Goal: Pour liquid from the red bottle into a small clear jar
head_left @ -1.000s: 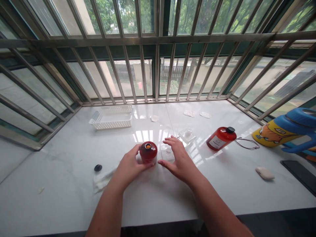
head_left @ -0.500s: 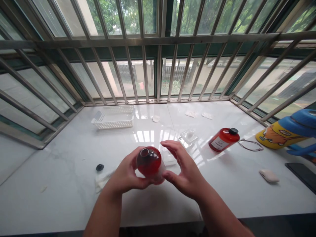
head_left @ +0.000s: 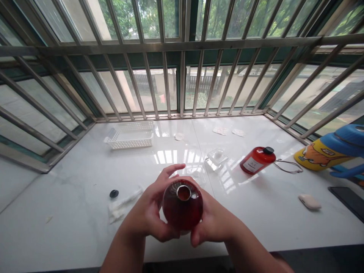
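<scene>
A dark red round-shouldered bottle [head_left: 182, 214] is held up close to me, its uncapped mouth facing my eyes. My left hand [head_left: 155, 210] grips its left side, thumb in front and a finger stretched out behind. On the other side my right hand [head_left: 213, 218] is wrapped round the bottle, with its thumb at the lower front. A small black cap [head_left: 114, 193] lies on the table to the left, near a crumpled whitish wipe or wrapper [head_left: 121, 210]. Partly behind my hands is a clear plastic tray [head_left: 197, 175].
A white basket [head_left: 129, 142] stands back left. To the right are a capped red bottle [head_left: 257, 161], a yellow-and-blue flask [head_left: 327, 151], a pale rounded case [head_left: 309, 202] and a black phone [head_left: 348, 201]. A clear container [head_left: 216, 159] sits mid-table; metal bars line the window.
The bottle has come closer and a little right, its mouth turned more toward me. My right hand, apart from the red body before, has closed round it.
</scene>
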`<state>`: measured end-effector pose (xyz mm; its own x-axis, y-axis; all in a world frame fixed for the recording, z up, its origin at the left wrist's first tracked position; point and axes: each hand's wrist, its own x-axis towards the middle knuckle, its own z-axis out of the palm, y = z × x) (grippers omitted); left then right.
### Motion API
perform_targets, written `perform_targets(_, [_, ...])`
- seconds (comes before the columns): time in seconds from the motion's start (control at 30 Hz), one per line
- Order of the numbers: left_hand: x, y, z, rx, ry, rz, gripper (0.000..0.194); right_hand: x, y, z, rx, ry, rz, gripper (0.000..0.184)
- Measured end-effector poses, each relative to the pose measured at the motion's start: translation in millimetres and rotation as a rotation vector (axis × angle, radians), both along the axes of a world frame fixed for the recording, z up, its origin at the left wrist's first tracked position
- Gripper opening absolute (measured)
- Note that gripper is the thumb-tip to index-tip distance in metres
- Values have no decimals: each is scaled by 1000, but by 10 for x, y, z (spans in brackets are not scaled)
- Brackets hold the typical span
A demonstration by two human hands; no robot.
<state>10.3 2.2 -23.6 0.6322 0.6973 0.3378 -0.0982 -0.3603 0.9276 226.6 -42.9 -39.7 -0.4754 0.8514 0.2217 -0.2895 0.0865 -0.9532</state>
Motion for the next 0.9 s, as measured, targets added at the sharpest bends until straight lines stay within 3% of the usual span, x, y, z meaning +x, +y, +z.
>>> perform_targets(0.13, [36, -17, -36, -137, -23, 39, 95, 68, 17, 62, 7, 1, 5, 103])
perform_targets(0.23, [171, 64, -137, -217, -164, 120, 93, 213, 22, 135, 59, -45, -151, 101])
perform_targets(0.33, [364, 171, -233, -166, 117, 212, 91, 409, 23, 174, 126, -72, -405, 92])
perform_targets(0.4, [489, 219, -292, -129, 389, 251, 111, 542, 29, 175, 135, -113, -584, 83])
perform_targets(0.5, [647, 243, -406, -138, 579, 264, 138, 718, 48, 159, 118, -201, -801, 78])
perform_targets(0.57, [731, 245, -490, -97, 613, 290, 127, 802, 68, 148, 115, -259, -889, 76])
perform_targets(0.7, [791, 271, -553, -7, 601, 362, 79, 849, 112, 127, 176, -455, -1042, 73])
perform_targets(0.8, [665, 322, -455, -108, 585, 352, 71, 784, 149, 82, 243, -534, -1113, 81])
perform_targets(0.9, [407, 367, -320, -207, 474, 390, 64, 691, 199, -7, 317, -566, -1107, 78])
